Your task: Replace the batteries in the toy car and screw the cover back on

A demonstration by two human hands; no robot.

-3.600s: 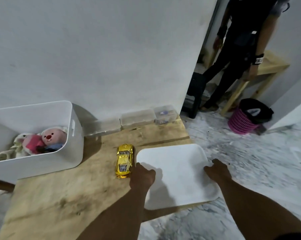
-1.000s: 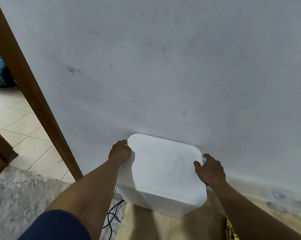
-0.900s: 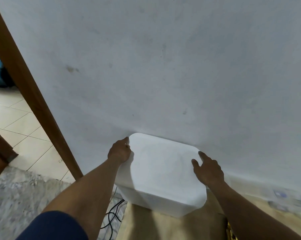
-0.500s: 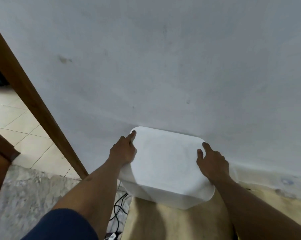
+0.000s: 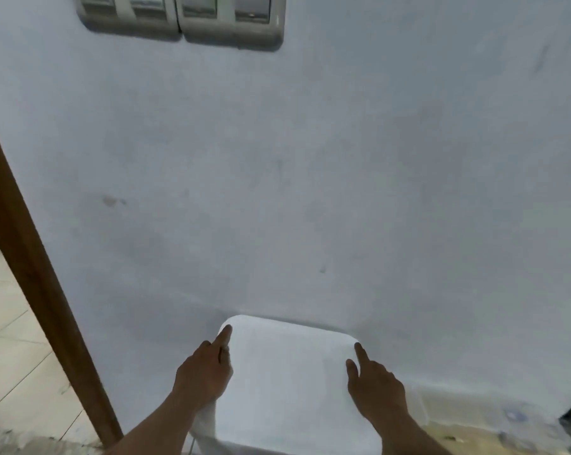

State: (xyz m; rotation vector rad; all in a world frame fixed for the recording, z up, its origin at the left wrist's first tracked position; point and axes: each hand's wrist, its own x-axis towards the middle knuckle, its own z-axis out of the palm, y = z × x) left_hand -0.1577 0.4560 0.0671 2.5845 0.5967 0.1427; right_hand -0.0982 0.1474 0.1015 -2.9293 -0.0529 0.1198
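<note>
While the left hand [image 5: 202, 372] and right hand [image 5: 376, 385] press the smooth white plastic lid [image 5: 287, 385], pointer fingers [image 5: 224, 336] straight, it looks light, stiff, slippery; grip its sides.

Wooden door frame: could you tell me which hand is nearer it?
Left. The left hand rests at the left edge of the white lid, toward the wooden door frame; the right hand, at its right edge, is farther.

Switch plates [image 5: 179, 18] cut by top edge; clear boxes [image 5: 520, 421] blurred.
</note>
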